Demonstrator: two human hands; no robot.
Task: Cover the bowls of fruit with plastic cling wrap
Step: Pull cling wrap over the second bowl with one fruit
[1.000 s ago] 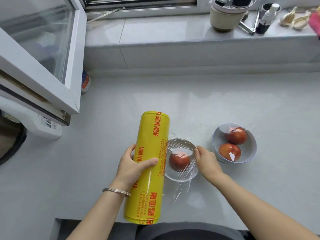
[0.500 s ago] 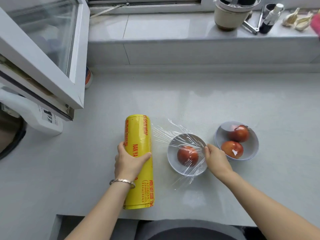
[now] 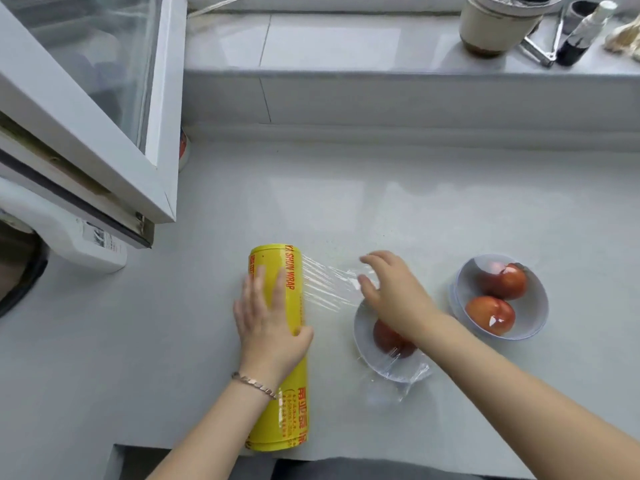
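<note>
my left hand (image 3: 270,317) flat on yellow cylindrical cling-wrap roll (image 3: 278,410) | my right hand (image 3: 391,296) spread open touching clear plastic film (image 3: 322,282), roll's 3 o'clock

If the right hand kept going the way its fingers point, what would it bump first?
The right hand points left, so it would likely meet the stretched cling film first, then the yellow cling wrap roll behind it. Its height above the film is unclear.

Soft daylight, glare on the counter (image 3: 346,202), wide-angle bending at edges.
</note>
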